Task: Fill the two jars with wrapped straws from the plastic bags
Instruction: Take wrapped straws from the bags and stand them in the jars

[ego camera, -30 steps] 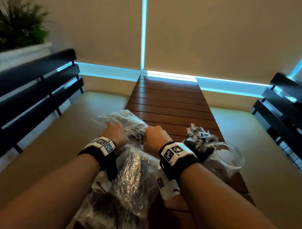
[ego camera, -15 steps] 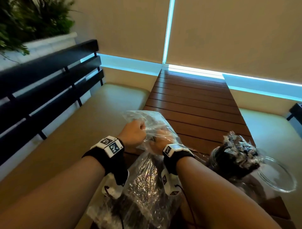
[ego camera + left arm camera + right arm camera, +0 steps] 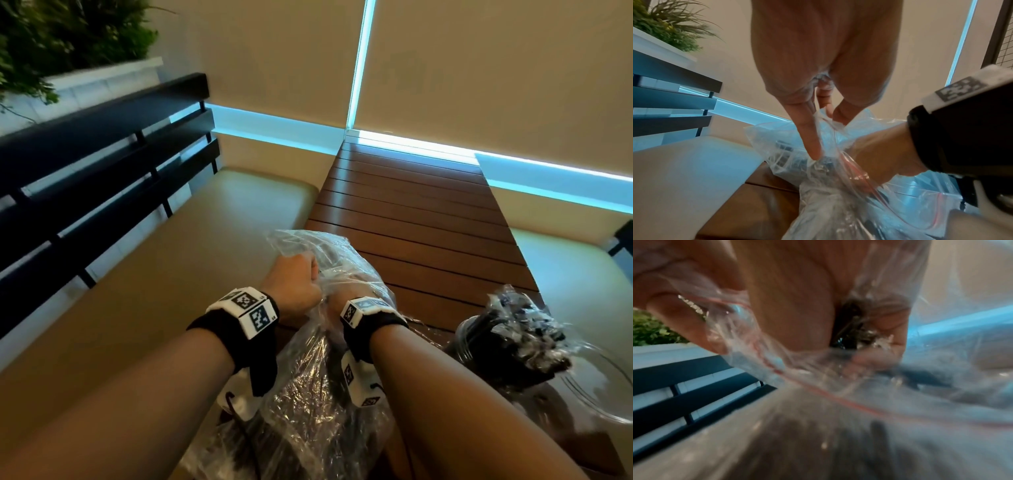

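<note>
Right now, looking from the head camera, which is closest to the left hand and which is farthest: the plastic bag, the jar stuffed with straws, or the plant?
1. The plastic bag: the left hand grips its open edge.
2. The jar of wrapped straws: off to the right on the wooden table.
3. The plant: far up in the left corner, behind the black bench back.

Inventory, as seen: plastic bags (image 3: pixel 318 394) – 1 clear, w/ red zip line, poss. more underneath, cannot tell. Jars (image 3: pixel 496 346) – 1 w/ straw bundle, plus 1 empty glass jar (image 3: pixel 603 387) at table's right edge. Hands – 2. Wrist bands – 2. Straws: uncountable, too many.
</note>
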The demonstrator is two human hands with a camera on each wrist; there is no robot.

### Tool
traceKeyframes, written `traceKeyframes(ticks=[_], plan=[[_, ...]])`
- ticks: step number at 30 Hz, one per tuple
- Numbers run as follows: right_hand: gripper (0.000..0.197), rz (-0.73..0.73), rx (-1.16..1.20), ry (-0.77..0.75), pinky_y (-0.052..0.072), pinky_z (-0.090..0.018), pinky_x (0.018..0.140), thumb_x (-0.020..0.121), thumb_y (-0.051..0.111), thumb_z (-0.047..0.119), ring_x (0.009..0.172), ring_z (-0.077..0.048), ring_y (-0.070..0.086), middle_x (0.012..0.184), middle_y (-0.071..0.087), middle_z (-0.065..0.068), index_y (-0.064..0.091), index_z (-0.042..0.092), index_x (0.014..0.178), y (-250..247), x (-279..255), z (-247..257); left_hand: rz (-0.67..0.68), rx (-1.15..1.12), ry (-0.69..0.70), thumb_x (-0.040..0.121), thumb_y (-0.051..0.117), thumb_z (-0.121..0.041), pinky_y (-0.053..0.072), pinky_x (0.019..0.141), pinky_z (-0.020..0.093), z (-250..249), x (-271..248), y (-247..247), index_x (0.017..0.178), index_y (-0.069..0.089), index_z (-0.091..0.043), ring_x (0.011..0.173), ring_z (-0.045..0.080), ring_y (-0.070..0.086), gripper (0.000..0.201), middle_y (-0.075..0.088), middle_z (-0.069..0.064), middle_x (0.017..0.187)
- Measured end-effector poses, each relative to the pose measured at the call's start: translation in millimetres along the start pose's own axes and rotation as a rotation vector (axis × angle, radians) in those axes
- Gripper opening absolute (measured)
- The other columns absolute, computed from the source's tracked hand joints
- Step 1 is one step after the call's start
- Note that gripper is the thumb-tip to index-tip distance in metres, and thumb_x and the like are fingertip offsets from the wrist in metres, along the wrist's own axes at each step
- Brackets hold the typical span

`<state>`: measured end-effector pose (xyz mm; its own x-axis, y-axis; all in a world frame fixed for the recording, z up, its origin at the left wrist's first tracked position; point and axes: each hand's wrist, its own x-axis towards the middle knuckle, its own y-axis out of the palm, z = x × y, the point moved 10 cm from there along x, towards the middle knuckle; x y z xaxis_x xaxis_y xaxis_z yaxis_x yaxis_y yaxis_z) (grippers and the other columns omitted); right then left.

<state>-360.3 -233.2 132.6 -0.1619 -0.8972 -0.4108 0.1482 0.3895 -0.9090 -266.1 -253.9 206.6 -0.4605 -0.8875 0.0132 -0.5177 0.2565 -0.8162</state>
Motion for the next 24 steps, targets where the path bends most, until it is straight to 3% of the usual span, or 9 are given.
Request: traceKeyframes(ticks=[2, 4, 6, 9, 13, 16, 19, 21, 24], plan=[[0.038, -0.129, 0.021, 0.007, 0.046, -0.031, 0.084, 0.092, 0.051, 0.037, 0.099, -0.021, 0.056, 0.110, 0.061, 0.001, 0.063, 0.017, 0.121, -10.8, 1.4, -3.5, -0.040, 0.001, -0.010, 0.083, 0.057, -0.004, 0.035, 0.052, 0.024, -2.6, 1.0, -3.3, 0.075, 0.048, -0.018, 0.067, 0.014, 0.049, 0.018, 0.055, -0.001, 0.076], [0.035, -0.211, 0.061, -0.027, 0.051, -0.037, 0.091, 0.085, 0.052, 0.037, 0.106, -0.023, 0.059, 0.115, 0.065, 0.001, 0.066, 0.024, 0.115, -25.4, -11.9, -2.7, -0.064, -0.009, -0.029, 0.084, 0.057, -0.004, 0.034, 0.053, 0.026, -5.7, 1.4, -6.4, 0.073, 0.046, -0.018, 0.067, 0.016, 0.050, 0.021, 0.054, 0.000, 0.074], [0.030, -0.245, 0.067, -0.070, 0.048, -0.035, 0.095, 0.091, 0.055, 0.029, 0.114, -0.024, 0.060, 0.120, 0.066, -0.003, 0.066, 0.020, 0.118, -38.3, -26.2, -1.7, -0.080, -0.023, -0.065, 0.085, 0.056, -0.002, 0.036, 0.056, 0.026, -6.0, 3.0, -9.0, 0.073, 0.047, -0.017, 0.072, 0.020, 0.051, 0.021, 0.055, 0.001, 0.076], [0.025, -0.235, 0.143, 0.049, 0.047, -0.029, 0.081, 0.096, 0.054, 0.020, 0.107, -0.027, 0.063, 0.118, 0.066, -0.010, 0.065, 0.008, 0.115, -40.6, -36.4, -28.9, -0.129, -0.080, -0.087, 0.087, 0.059, -0.005, 0.038, 0.058, 0.028, -9.6, 4.9, -15.2, 0.077, 0.047, -0.016, 0.074, 0.020, 0.052, 0.019, 0.056, 0.002, 0.079], [0.029, -0.254, 0.160, 0.112, 0.050, -0.033, 0.085, 0.097, 0.053, 0.027, 0.108, -0.030, 0.064, 0.120, 0.066, -0.013, 0.067, 0.008, 0.114, -36.2, -46.3, -50.1, -0.157, -0.116, -0.011, 0.087, 0.055, -0.005, 0.036, 0.055, 0.031, -28.0, 2.7, -18.4, 0.079, 0.046, -0.017, 0.068, 0.020, 0.052, 0.017, 0.056, 0.002, 0.075], [0.033, -0.188, 0.132, 0.119, 0.049, -0.033, 0.078, 0.095, 0.056, 0.031, 0.100, -0.029, 0.065, 0.119, 0.065, -0.012, 0.065, 0.008, 0.117, -34.8, -53.9, -52.0, -0.186, -0.099, -0.038, 0.088, 0.058, -0.005, 0.041, 0.059, 0.031, -26.1, 5.4, -19.8, 0.082, 0.048, -0.016, 0.073, 0.024, 0.056, 0.015, 0.058, 0.004, 0.077], [0.027, -0.156, 0.038, 0.105, 0.051, -0.031, 0.071, 0.091, 0.058, 0.026, 0.088, -0.028, 0.065, 0.100, 0.063, -0.009, 0.064, 0.010, 0.112, -56.3, -77.9, -54.4, -0.167, -0.116, -0.157, 0.085, 0.060, -0.005, 0.045, 0.067, 0.032, -12.3, 3.4, -10.0, 0.084, 0.050, -0.015, 0.082, 0.030, 0.059, 0.014, 0.062, 0.009, 0.085], [0.020, -0.151, -0.041, 0.081, 0.049, -0.030, 0.067, 0.090, 0.060, 0.031, 0.079, -0.024, 0.061, 0.080, 0.055, -0.002, 0.063, 0.013, 0.099, -80.0, -101.2, -62.4, -0.137, -0.124, -0.211, 0.083, 0.055, -0.005, 0.049, 0.074, 0.038, -11.3, -0.6, -0.4, 0.089, 0.051, -0.014, 0.089, 0.034, 0.060, 0.011, 0.064, 0.013, 0.093], [0.021, -0.124, -0.151, 0.080, 0.045, -0.029, 0.063, 0.090, 0.063, 0.031, 0.069, -0.019, 0.052, 0.067, 0.047, 0.001, 0.053, 0.017, 0.078, -110.3, -150.0, -82.3, -0.122, -0.120, -0.231, 0.089, 0.052, -0.011, 0.049, 0.086, 0.043, -26.0, -5.4, 7.1, 0.109, 0.054, -0.006, 0.101, 0.040, 0.059, 0.021, 0.065, 0.019, 0.106]])
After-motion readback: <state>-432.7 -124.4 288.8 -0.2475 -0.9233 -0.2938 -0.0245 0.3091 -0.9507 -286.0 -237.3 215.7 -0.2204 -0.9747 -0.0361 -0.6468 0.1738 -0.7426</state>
